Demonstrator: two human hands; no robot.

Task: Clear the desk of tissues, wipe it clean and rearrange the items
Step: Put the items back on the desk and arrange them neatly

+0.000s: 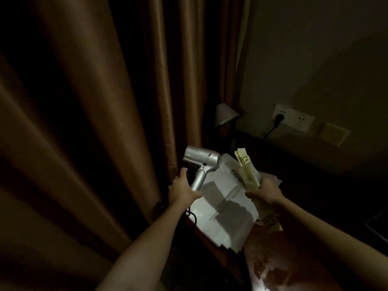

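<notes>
My left hand (183, 190) grips the handle of a silver hair dryer (202, 162) and holds it above the desk's left end, its nozzle pointing left and its black cord (192, 216) hanging below. My right hand (265, 191) grips a bundle of pale yellowish paper packets (247, 171) that stick up and down from the fist. Under both hands lies a stack of white printed sheets (224, 208) on the dark reddish wooden desk (279, 259).
Brown curtains (94, 122) hang close on the left. A small desk lamp (224, 113) stands at the desk's far end. On the wall behind sit a socket strip with a black plug (280, 118) and a yellowish switch plate (333, 134). The room is dim.
</notes>
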